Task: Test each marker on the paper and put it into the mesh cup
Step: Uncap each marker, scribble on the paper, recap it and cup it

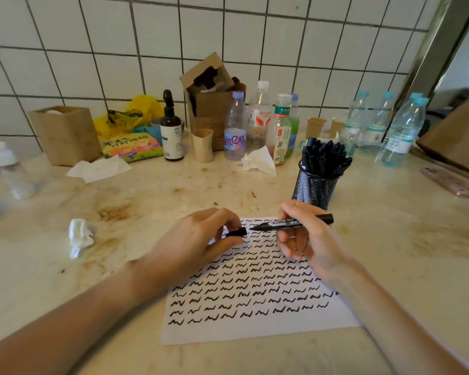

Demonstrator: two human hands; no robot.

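Note:
A white paper (255,293) covered with rows of black squiggles lies on the counter in front of me. My right hand (303,239) grips an uncapped black marker (295,222) above the paper's far edge, tip pointing left. My left hand (201,239) pinches the marker's black cap (236,232), its open end a short gap from the tip. Just behind my right hand stands the black mesh cup (314,188), packed with several black markers (324,155).
A crumpled tissue (80,235) lies left of the paper. Along the tiled wall stand several bottles (234,128), paper cups (203,144), a cardboard box (214,98) and a snack bag (132,146). A pink phone (451,182) lies at the right.

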